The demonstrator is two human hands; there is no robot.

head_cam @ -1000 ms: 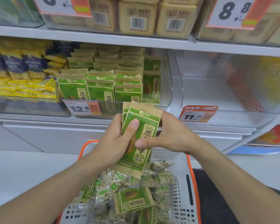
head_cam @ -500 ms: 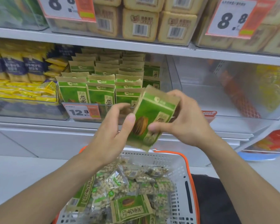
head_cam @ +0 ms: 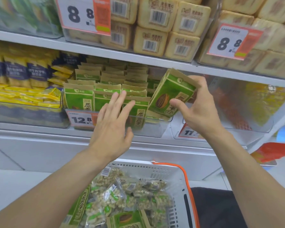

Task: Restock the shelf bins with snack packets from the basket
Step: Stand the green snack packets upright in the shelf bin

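Observation:
My right hand (head_cam: 198, 106) grips a small stack of green seed packets (head_cam: 170, 92), tilted, at the right end of the clear shelf bin (head_cam: 155, 122). That bin holds rows of the same green packets (head_cam: 82, 97) standing upright. My left hand (head_cam: 113, 122) is open with fingers spread, its fingertips against the front packets in the bin. Below, the white basket (head_cam: 176, 175) with an orange handle holds clear nut packets (head_cam: 122, 193) and more green packets (head_cam: 128, 219).
A clear bin (head_cam: 247, 122) to the right looks almost empty, tagged 11.5. Yellow and blue packets (head_cam: 23, 83) fill the bin to the left. Tan boxed snacks (head_cam: 163, 27) sit on the shelf above. A red item (head_cam: 271, 153) lies low right.
Both hands rose from above the basket to the shelf bin. My left hand let go of the green packets and opened; my right hand carried them up to the bin's right end.

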